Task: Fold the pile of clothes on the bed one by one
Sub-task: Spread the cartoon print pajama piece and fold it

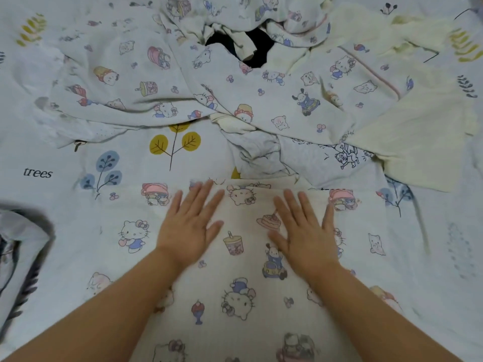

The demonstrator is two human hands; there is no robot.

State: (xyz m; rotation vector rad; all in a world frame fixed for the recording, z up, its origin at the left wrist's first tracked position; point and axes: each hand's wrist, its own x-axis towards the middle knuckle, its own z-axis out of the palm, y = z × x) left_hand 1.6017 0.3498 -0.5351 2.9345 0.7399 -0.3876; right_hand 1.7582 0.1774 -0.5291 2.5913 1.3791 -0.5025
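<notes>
A cartoon-print garment (235, 270) lies spread flat on the bed (39, 158) at the near centre, directly under both hands. Its visible shape is a broad panel whose far edge runs left to right just beyond the fingertips; whether its long axis runs across the bed or toward the person cannot be told, since the near end leaves the view under the forearms.

The left hand (187, 226) rests palm down on the garment's far left part, fingers (201, 197) straight and spread wide, pointing away from the person and leaning slightly right. The right hand (304, 231) lies palm down just beside it, apart from it, fingers (295, 205) also straight and fanned, pointing away and leaning slightly left. Neither hand grips anything; both press flat on the cloth.

Beyond the garment, across the far half of the bed, sits the pile of clothes (261, 87): crumpled pieces in the same cartoon print, a pale yellow cloth (407, 139) at the right, a grey piece with a line drawing (326, 158) near the middle, and something dark (261, 48) showing at the top. The bed sheet bears leaf and tree prints and the word "trees" (38, 172) at the left.
</notes>
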